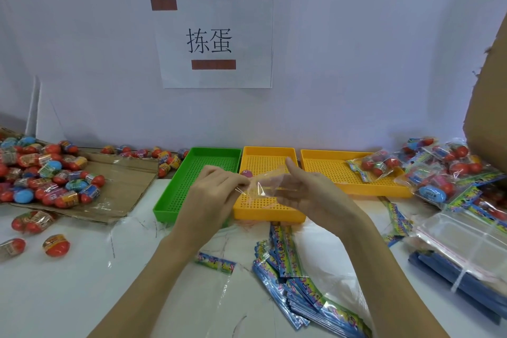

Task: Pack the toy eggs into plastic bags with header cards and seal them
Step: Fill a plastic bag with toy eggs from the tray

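The perforated tray (192, 173) was green; its two neighbours (263, 207) (329, 170) yellow; the toy eggs (46, 170) mostly red and blue; the header cards (296, 277) blue and green.

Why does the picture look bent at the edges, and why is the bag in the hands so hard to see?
Head view: the wide lens bows the table edge and stretches the arms. Head view: the clear plastic bag, pinched by the left hand and held by the right hand, shows mainly as faint glare and is slightly blurred. Head view: lighting is soft and even, with weak shadows; the wall sign reads sharply.
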### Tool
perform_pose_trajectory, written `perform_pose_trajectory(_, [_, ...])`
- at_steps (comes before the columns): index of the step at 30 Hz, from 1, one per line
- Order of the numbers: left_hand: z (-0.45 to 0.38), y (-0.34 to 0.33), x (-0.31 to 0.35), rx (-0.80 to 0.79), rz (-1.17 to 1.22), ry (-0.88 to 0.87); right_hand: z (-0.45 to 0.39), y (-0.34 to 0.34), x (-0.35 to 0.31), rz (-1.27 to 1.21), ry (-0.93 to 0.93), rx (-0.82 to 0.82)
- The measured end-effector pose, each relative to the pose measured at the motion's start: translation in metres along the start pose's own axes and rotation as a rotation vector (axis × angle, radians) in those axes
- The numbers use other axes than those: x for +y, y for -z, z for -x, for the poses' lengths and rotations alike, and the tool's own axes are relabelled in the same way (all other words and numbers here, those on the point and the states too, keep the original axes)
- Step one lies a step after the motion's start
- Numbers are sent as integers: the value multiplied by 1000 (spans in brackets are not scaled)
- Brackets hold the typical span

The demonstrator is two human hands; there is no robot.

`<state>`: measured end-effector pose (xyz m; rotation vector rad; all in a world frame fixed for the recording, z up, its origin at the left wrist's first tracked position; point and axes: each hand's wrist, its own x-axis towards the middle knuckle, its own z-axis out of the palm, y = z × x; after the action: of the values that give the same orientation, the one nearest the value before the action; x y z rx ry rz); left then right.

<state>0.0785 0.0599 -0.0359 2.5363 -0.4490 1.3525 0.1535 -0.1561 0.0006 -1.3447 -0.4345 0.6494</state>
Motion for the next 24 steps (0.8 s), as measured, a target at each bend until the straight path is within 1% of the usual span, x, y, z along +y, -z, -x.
perform_pose_trajectory(3, [-1, 4, 0, 11, 85, 40, -1, -10, 3, 397, 282, 150])
perform_pose_trajectory(4, [-3, 5, 1, -1, 136, 74, 0, -13, 4, 499, 374, 174])
perform_pose_trajectory(6, [-6, 9, 5, -15, 278, 201, -1, -19, 6, 665, 524, 168])
perform_pose_trajectory(8, [-10, 13, 8, -16, 457, 389, -2, -25, 8, 734, 571, 182])
perform_pose_trajectory(9, [-10, 14, 8, -14, 514, 472, -3, -26, 8, 725, 573, 186])
perform_pose_trajectory(11, [-10, 15, 6, -24, 533, 565, -4, -26, 9, 695, 557, 181])
perform_pose_trajectory(14, [-10, 16, 2, -68, 503, 601, -2, -22, 5, 590, 444, 150])
perform_pose_trajectory(20, [-8, 13, 6, -83, 480, 455, 3, -21, 1, 312, 231, -31])
perform_pose_trajectory(22, [-7, 14, 6, -98, 420, 364, 3, -19, 2, 309, 153, -70])
perform_pose_trajectory(24, [-6, 14, 7, -112, 368, 301, 2, -16, 4, 323, 121, -95])
